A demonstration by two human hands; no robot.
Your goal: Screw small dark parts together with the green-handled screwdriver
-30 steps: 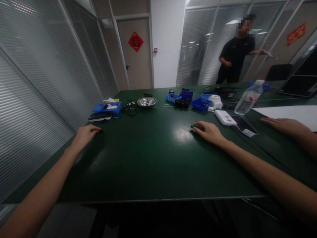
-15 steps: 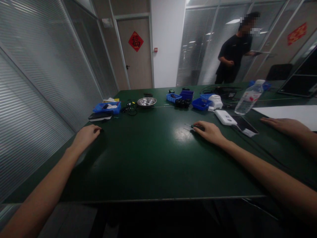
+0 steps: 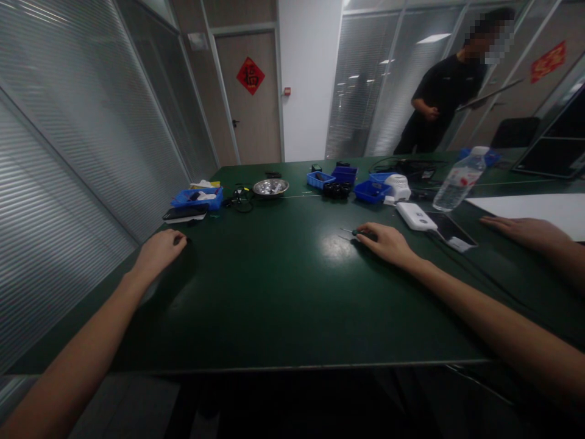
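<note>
My right hand (image 3: 384, 241) rests low over the green table (image 3: 274, 292), its fingers closed round a small screwdriver (image 3: 354, 232). The thin metal shaft points left and its dark handle is mostly inside my fingers. On the left side of the table is my left hand (image 3: 159, 249), with fingers curled and pinched together. Something small and dark shows at those fingertips, too small to name. Just beyond my left hand lies a black phone-like slab (image 3: 185, 212) on something white.
A metal bowl (image 3: 271, 188), a blue tray (image 3: 196, 198), several blue bins (image 3: 371, 191), a white power bank (image 3: 415, 217), a phone (image 3: 450, 230) and a water bottle (image 3: 460, 180) stand around. Another person's hand (image 3: 525, 231) lies at right. A person (image 3: 445, 91) stands behind the table.
The person at the back has shifted to the right and leans more, with the flat object they hold now tilted. My two hands have hardly moved.
</note>
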